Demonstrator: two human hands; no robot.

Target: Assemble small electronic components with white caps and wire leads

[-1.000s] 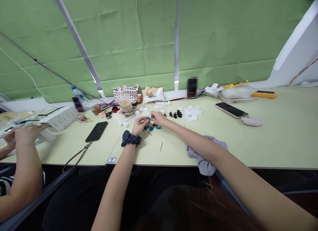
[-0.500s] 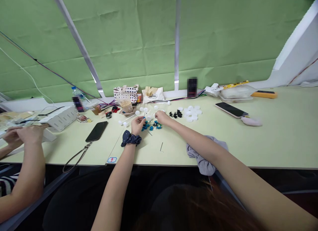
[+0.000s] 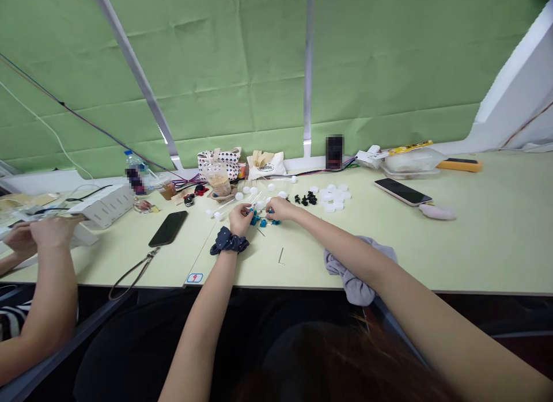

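Note:
Near the middle of the table, my left hand (image 3: 241, 219) is closed in a pinch, with a small blue part at its fingertips. On that wrist sits a dark dotted scrunchie (image 3: 228, 241). My right hand (image 3: 280, 208) bends down just beside it, fingers drawn together over the pile; whatever lies between them is too small to make out. Several blue plastic parts (image 3: 263, 223) lie under and between both hands, partly hidden. Thin clear tubes with white ends (image 3: 224, 207) are behind my left hand. Closer to me lies an L-shaped hex key (image 3: 281, 256).
Black small parts (image 3: 309, 198) and white round caps (image 3: 336, 198) lie right of my hands. A drink cup (image 3: 219, 182) stands behind. Phones (image 3: 169, 228) rest on both sides. A grey cloth (image 3: 363, 269) lies under my right forearm. At left, a co-worker's hands (image 3: 47, 232) handle white boxes.
My right hand has moved slightly left and down into the blue parts, closer to my left hand. My left hand has shifted slightly toward the pile.

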